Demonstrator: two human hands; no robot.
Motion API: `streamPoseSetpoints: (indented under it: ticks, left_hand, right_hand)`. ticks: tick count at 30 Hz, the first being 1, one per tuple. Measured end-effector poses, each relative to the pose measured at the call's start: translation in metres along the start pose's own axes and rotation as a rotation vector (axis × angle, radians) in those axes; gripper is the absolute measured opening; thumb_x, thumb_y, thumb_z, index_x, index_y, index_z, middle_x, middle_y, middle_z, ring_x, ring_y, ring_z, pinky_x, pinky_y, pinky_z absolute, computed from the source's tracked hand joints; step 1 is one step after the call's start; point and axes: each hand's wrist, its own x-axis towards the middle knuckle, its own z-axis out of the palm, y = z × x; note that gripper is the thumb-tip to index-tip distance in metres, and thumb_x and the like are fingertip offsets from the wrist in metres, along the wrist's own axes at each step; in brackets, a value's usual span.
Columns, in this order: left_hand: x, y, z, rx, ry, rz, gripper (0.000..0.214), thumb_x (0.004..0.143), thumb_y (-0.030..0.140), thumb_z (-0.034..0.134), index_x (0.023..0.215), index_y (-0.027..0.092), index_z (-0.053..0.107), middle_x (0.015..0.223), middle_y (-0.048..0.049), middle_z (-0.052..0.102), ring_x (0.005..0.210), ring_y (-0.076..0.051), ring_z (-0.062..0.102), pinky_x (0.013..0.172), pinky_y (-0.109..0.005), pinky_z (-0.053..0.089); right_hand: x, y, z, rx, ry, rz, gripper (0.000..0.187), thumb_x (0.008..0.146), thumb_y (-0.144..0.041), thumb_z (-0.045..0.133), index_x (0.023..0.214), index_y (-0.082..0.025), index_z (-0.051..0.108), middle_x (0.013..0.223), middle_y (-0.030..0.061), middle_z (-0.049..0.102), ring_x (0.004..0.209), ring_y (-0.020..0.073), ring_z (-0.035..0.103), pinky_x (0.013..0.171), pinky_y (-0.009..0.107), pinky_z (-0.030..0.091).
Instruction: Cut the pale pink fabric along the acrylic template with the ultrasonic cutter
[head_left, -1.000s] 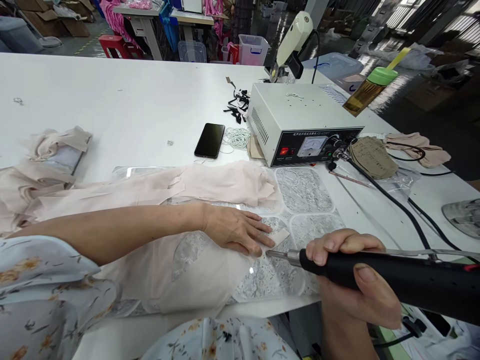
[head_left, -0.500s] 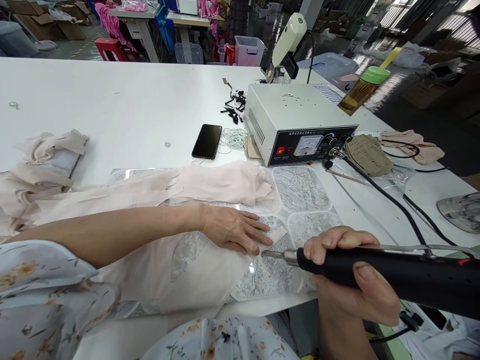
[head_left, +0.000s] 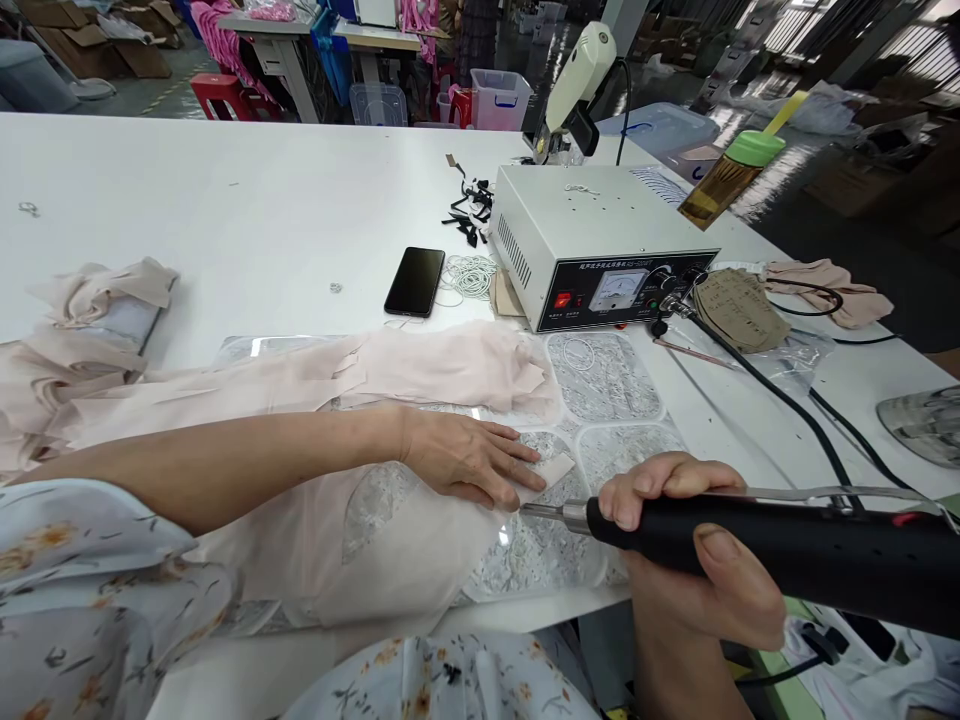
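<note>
My left hand [head_left: 469,460] lies flat with fingers stretched out on pale pink fabric [head_left: 420,375] spread over a clear sheet with lace pieces [head_left: 604,375]. Its fingertips press a small beige strip [head_left: 553,468]. My right hand [head_left: 686,560] is wrapped round the black handle of a cutting wand [head_left: 765,545]. The wand's metal tip [head_left: 540,511] touches the fabric edge just below my left fingertips.
A white control box [head_left: 592,245] with a dial stands behind the work, its black cable [head_left: 765,385] running to the wand. A black phone [head_left: 416,281], white rings [head_left: 472,275], black scraps [head_left: 472,210], a green-capped bottle [head_left: 731,180] and piled pink cloth [head_left: 75,330] lie around on the white table [head_left: 225,210].
The wand and my right hand have shifted slightly to the left, its tip closer to my left fingertips. My left hand stays flat in place.
</note>
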Motion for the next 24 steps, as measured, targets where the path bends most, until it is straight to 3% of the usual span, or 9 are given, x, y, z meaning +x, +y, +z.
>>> streamPoseSetpoints:
  ticks: [8, 13, 24]
  left_hand:
    - [0.0010, 0.0013, -0.0011, 0.027, -0.088, -0.060, 0.020, 0.093, 0.018, 0.055, 0.102, 0.028, 0.068, 0.146, 0.0049, 0.046, 0.145, -0.018, 0.025, 0.122, -0.031, 0.011]
    - [0.0012, 0.0012, -0.0008, 0.108, -0.063, -0.004, 0.018, 0.092, 0.016, 0.057, 0.102, 0.024, 0.069, 0.144, -0.0006, 0.048, 0.143, -0.022, 0.029, 0.122, -0.033, 0.015]
    - [-0.0009, -0.0014, 0.0037, 0.190, 0.021, 0.051, 0.021, 0.090, 0.016, 0.061, 0.101, 0.031, 0.070, 0.142, 0.0054, 0.050, 0.139, -0.021, 0.036, 0.120, -0.034, 0.024]
  right_hand:
    - [-0.0004, 0.0003, 0.0025, -0.004, -0.011, 0.002, 0.014, 0.076, -0.026, 0.059, 0.086, -0.016, 0.061, 0.077, 0.0011, 0.057, 0.051, 0.0112, 0.057, 0.050, 0.031, 0.050]
    - [0.0005, 0.0011, 0.0005, -0.012, -0.057, -0.006, 0.012, 0.078, -0.025, 0.059, 0.085, -0.016, 0.061, 0.077, 0.0011, 0.058, 0.052, 0.0119, 0.058, 0.051, 0.032, 0.051]
    - [-0.0032, 0.0000, 0.0050, 0.023, -0.071, 0.028, 0.015, 0.079, -0.027, 0.059, 0.089, -0.016, 0.061, 0.079, 0.0008, 0.057, 0.054, 0.0111, 0.058, 0.052, 0.030, 0.050]
